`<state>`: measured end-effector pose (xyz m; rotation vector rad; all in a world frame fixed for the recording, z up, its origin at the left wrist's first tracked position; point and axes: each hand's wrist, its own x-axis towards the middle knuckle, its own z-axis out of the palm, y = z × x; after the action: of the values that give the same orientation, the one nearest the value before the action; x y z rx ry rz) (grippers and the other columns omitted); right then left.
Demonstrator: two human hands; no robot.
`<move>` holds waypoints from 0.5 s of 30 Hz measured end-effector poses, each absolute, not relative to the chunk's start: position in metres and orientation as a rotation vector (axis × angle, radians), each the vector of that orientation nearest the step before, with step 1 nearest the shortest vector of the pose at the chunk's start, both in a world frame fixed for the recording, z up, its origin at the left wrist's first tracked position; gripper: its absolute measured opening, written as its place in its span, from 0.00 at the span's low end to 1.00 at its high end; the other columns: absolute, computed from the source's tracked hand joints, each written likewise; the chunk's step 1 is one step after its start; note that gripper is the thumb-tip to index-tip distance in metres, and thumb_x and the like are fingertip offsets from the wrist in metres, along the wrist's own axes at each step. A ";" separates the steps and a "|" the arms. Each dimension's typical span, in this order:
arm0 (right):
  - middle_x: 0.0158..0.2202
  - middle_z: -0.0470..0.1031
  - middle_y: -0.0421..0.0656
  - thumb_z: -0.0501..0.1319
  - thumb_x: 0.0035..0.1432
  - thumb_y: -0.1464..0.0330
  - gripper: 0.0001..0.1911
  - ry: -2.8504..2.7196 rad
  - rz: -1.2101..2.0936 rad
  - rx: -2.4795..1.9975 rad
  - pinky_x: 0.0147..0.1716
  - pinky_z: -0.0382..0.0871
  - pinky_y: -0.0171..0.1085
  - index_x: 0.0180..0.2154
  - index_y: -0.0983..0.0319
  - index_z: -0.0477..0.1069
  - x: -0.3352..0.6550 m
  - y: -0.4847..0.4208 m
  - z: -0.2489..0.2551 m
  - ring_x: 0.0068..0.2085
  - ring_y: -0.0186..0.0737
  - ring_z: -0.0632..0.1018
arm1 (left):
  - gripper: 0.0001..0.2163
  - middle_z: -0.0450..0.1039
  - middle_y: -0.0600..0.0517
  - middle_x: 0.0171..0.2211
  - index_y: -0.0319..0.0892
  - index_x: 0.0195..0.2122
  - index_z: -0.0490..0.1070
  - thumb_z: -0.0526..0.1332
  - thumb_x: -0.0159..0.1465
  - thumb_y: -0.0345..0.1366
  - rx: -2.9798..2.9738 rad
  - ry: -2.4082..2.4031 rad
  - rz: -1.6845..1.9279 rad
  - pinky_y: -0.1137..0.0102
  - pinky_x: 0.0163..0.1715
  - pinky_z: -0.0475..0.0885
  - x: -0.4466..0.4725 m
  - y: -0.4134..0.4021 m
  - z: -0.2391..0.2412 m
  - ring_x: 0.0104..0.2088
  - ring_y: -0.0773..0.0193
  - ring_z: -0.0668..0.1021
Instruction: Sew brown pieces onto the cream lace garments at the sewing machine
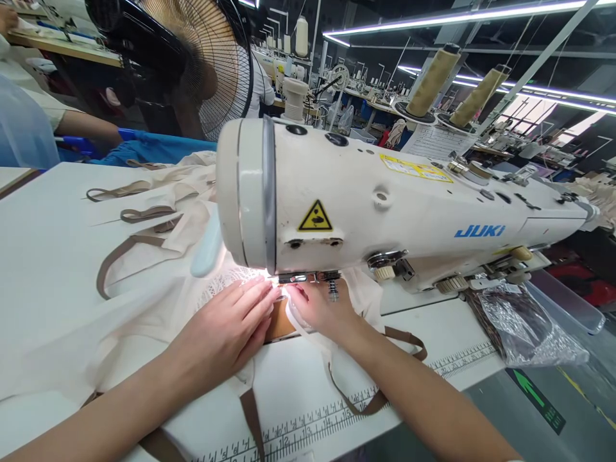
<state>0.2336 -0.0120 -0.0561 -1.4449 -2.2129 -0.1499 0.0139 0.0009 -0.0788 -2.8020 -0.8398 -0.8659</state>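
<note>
A lit sewing machine (337, 186) stands over cream fabric (144, 314) with a patch of white lace (212, 287). Stretched over the lace and fabric, my left hand (226, 324) lies with its fingers together and their tips close to the needle area. My right hand (325, 308) is under the machine head, partly hidden by it, with thumb and fingers closed on the fabric edge. A narrow white strip (294, 321) curves down beside its thumb. Brown straps (113, 256) trail from the fabric on both sides. The needle itself is hidden.
A black fan (212, 58) stands behind the table at left, near another person's arm (91, 125). Thread cones (436, 80) rise behind the machine. A printed ruler (327, 417) runs along the table's front edge. A clear plastic bag (529, 327) lies at right.
</note>
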 end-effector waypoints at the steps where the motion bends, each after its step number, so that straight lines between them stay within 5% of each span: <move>1: 0.33 0.80 0.43 0.55 0.70 0.69 0.12 -2.215 -0.146 -1.440 0.34 0.67 0.37 0.44 0.53 0.77 0.234 -0.012 -0.056 0.36 0.41 0.78 | 0.19 0.74 0.43 0.56 0.40 0.63 0.67 0.51 0.73 0.33 -2.796 -0.827 -0.869 0.53 0.57 0.73 0.014 0.001 -0.079 0.55 0.49 0.75; 15: 0.34 0.75 0.38 0.51 0.70 0.74 0.13 -2.481 -0.603 -1.415 0.32 0.61 0.36 0.40 0.57 0.72 0.236 -0.021 -0.046 0.33 0.36 0.72 | 0.18 0.75 0.42 0.56 0.36 0.60 0.69 0.52 0.73 0.31 -2.764 -0.816 -0.834 0.49 0.59 0.74 0.014 -0.001 -0.076 0.55 0.48 0.76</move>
<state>0.2362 -0.0214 -0.0456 -1.4152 -2.4814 -0.6032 0.0137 -0.0011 -0.0757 -2.7641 -0.8165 -0.8340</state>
